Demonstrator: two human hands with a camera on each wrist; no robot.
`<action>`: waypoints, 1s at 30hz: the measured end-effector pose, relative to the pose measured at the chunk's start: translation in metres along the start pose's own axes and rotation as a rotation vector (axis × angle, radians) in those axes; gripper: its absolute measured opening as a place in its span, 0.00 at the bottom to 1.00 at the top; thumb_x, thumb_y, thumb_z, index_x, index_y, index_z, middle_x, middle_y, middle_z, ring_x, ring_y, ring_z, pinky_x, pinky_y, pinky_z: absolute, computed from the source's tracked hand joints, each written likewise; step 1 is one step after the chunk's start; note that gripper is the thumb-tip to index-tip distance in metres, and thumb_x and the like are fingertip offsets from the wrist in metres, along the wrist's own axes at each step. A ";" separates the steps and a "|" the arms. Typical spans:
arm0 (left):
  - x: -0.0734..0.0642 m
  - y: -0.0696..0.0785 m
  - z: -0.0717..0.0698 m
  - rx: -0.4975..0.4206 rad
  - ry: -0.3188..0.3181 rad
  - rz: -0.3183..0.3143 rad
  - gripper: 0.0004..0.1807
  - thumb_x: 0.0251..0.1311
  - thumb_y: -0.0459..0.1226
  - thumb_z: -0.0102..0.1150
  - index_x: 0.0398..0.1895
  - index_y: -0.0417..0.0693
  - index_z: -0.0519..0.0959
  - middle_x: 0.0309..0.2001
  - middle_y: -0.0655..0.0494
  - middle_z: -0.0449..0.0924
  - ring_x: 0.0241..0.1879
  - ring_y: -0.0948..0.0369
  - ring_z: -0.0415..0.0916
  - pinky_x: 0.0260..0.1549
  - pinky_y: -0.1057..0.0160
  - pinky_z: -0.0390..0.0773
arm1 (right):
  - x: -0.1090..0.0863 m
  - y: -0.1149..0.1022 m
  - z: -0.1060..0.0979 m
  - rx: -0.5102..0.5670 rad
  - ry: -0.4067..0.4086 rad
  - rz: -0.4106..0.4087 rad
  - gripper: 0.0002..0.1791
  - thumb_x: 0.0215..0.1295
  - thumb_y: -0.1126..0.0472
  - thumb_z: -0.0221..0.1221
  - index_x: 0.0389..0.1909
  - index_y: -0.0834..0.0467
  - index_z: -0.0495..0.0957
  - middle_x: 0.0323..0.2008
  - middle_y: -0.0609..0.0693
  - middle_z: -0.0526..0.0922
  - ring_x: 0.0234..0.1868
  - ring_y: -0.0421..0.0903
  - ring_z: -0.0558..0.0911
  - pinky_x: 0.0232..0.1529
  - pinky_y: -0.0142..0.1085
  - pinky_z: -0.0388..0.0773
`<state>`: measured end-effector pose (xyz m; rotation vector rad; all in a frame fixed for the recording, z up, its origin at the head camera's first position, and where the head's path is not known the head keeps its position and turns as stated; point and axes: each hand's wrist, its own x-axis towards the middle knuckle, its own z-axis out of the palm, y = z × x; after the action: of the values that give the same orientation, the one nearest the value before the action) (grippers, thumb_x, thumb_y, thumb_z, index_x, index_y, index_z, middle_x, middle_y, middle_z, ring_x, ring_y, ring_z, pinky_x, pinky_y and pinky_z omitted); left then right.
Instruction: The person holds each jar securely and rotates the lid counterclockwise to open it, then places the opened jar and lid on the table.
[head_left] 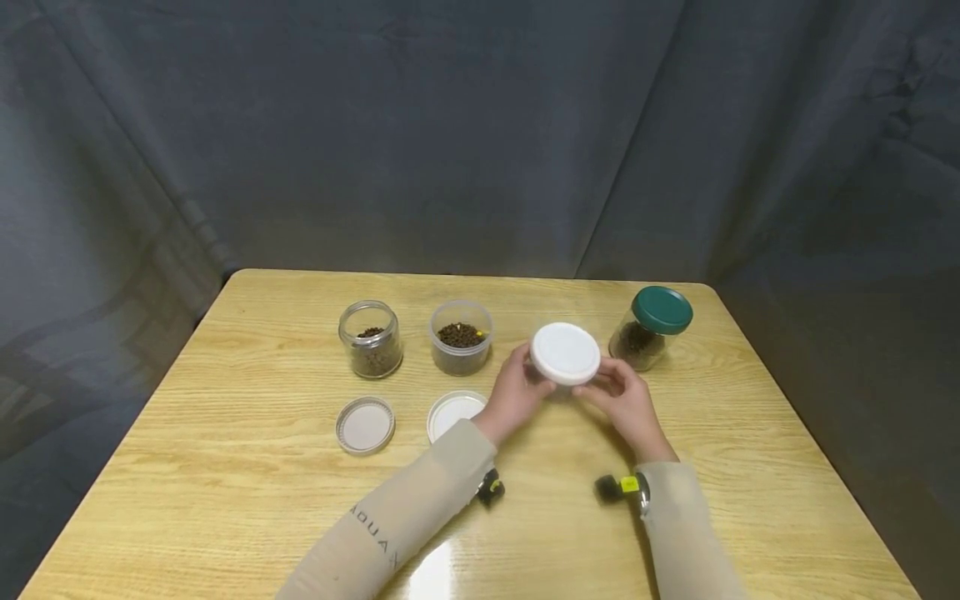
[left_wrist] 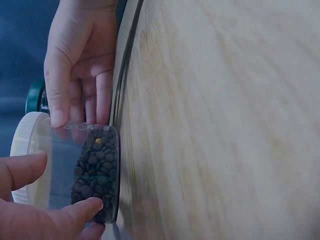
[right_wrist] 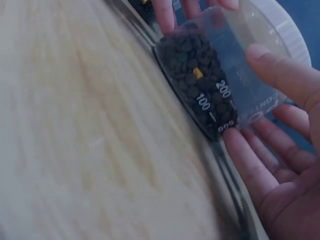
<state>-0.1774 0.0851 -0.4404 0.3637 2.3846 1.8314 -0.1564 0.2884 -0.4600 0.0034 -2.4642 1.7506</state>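
Observation:
A clear plastic jar (left_wrist: 95,165) with a white screw lid (head_left: 565,353) stands between both hands, near the tabletop. Dark brown pellets fill its lower part, with one yellow piece among them. Printed measuring marks show on its side in the right wrist view. My left hand (head_left: 517,396) holds the jar's left side, the thumb up by the lid and a finger lower down. From the other side my right hand (head_left: 624,406) grips it, thumb and fingers against the wall. The lid sits on top of the jar.
Left of the hands stand an uncovered glass jar (head_left: 377,354) and an uncovered plastic tub (head_left: 460,358), both holding pellets. A loose lid (head_left: 365,426) and a white lid (head_left: 453,410) lie before them. A green-lidded jar (head_left: 660,311) stands at right. A dark curtain (head_left: 480,150) hangs behind.

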 end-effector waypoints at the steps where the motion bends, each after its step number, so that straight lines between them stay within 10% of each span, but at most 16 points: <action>1: -0.001 0.000 0.000 -0.003 -0.001 0.005 0.40 0.60 0.29 0.67 0.74 0.37 0.61 0.69 0.40 0.69 0.63 0.47 0.73 0.64 0.50 0.75 | -0.001 0.001 0.000 0.008 0.001 -0.003 0.34 0.54 0.67 0.74 0.62 0.67 0.71 0.61 0.61 0.77 0.55 0.35 0.78 0.67 0.32 0.71; 30: -0.008 -0.001 -0.003 0.031 -0.023 0.010 0.40 0.59 0.32 0.69 0.74 0.36 0.62 0.66 0.38 0.71 0.59 0.49 0.76 0.61 0.52 0.78 | -0.006 0.006 -0.002 0.182 -0.048 -0.093 0.37 0.68 0.70 0.63 0.74 0.64 0.56 0.56 0.52 0.75 0.53 0.35 0.81 0.56 0.26 0.78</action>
<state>-0.1708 0.0796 -0.4413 0.3985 2.4035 1.7862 -0.1509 0.2920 -0.4653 0.1752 -2.2870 1.9483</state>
